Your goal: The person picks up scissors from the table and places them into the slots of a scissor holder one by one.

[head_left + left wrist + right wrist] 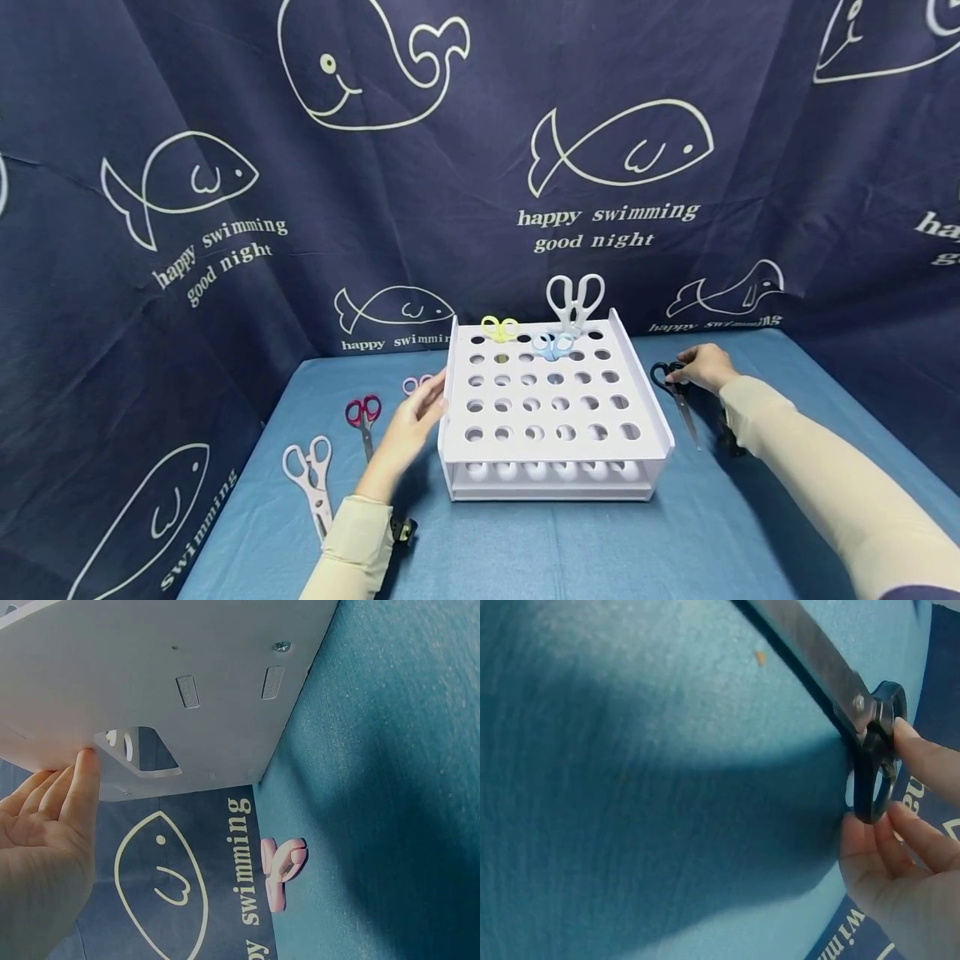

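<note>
My left hand point(408, 425) touches the left side panel of a white rack point(555, 450) with rows of round holes. In the left wrist view its fairly straight fingers point(86, 776) lie against that panel beside a cutout. At the rack's right, my right hand point(705, 368) holds black-handled scissors point(684, 408) by the finger loops, blades pointing toward the front. The right wrist view shows thumb and fingers at the black handle point(866, 780). Upright in the rack's back rows stand yellow scissors point(499, 328), white scissors point(575, 304) and light blue scissors point(552, 345).
Left of the rack lie white scissors point(311, 483), red-handled scissors point(363, 415) and pink-handled scissors point(412, 383), the last partly behind my left hand. A blue cloth point(540, 550) covers the table. Behind it hangs a dark blue curtain point(480, 183) with fish drawings.
</note>
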A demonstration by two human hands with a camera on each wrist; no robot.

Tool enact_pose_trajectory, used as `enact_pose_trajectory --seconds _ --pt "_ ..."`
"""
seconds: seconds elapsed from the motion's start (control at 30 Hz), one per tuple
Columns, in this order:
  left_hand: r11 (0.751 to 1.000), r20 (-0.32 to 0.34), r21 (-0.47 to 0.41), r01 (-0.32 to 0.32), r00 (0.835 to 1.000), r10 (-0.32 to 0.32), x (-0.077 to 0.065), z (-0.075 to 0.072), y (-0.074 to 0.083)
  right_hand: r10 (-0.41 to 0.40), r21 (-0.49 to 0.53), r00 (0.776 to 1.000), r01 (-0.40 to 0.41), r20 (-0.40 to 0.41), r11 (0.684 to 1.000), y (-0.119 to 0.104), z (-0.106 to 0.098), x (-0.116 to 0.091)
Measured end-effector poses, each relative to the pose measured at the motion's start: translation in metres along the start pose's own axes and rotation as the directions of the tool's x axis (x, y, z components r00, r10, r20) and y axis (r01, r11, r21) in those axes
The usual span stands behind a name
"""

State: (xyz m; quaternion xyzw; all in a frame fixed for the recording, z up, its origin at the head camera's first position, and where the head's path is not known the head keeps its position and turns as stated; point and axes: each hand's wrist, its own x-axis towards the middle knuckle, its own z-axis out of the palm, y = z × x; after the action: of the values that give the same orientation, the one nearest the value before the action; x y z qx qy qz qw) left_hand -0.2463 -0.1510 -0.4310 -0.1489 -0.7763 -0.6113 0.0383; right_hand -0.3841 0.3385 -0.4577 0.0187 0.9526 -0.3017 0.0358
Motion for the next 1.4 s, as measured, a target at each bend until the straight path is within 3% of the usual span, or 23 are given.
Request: enact_pose_trajectory --seconds 0.7,0.97,1.1,1.4 --pt "1.000 -0.005 -0.008 -0.001 1.000 0.001 0.000 0.003 0.001 -0.024 -0.086 0.997 0.018 -0.075 0.996 -0.006 -0.022 -0.005" --pt "1.000 -0.008 -0.001 0.008 1.000 -0.008 0.000 0.002 0.002 0.018 0.121 0.998 -0.012 -0.055 0.993 -0.006 -0.030 -0.002" --pt "1.000 -0.003 -0.007 0.014 1.000 -0.014 0.000 0.001 0.003 0.022 0.140 0.998 -0.013 -0.067 0.990 -0.004 -0.033 -0.001" --pt "1.000 -0.002 -0.007 0.017 1.000 -0.017 -0.001 0.001 0.003 0.119 0.316 0.993 -0.109 -0.014 0.943 -0.008 -0.043 -0.001"
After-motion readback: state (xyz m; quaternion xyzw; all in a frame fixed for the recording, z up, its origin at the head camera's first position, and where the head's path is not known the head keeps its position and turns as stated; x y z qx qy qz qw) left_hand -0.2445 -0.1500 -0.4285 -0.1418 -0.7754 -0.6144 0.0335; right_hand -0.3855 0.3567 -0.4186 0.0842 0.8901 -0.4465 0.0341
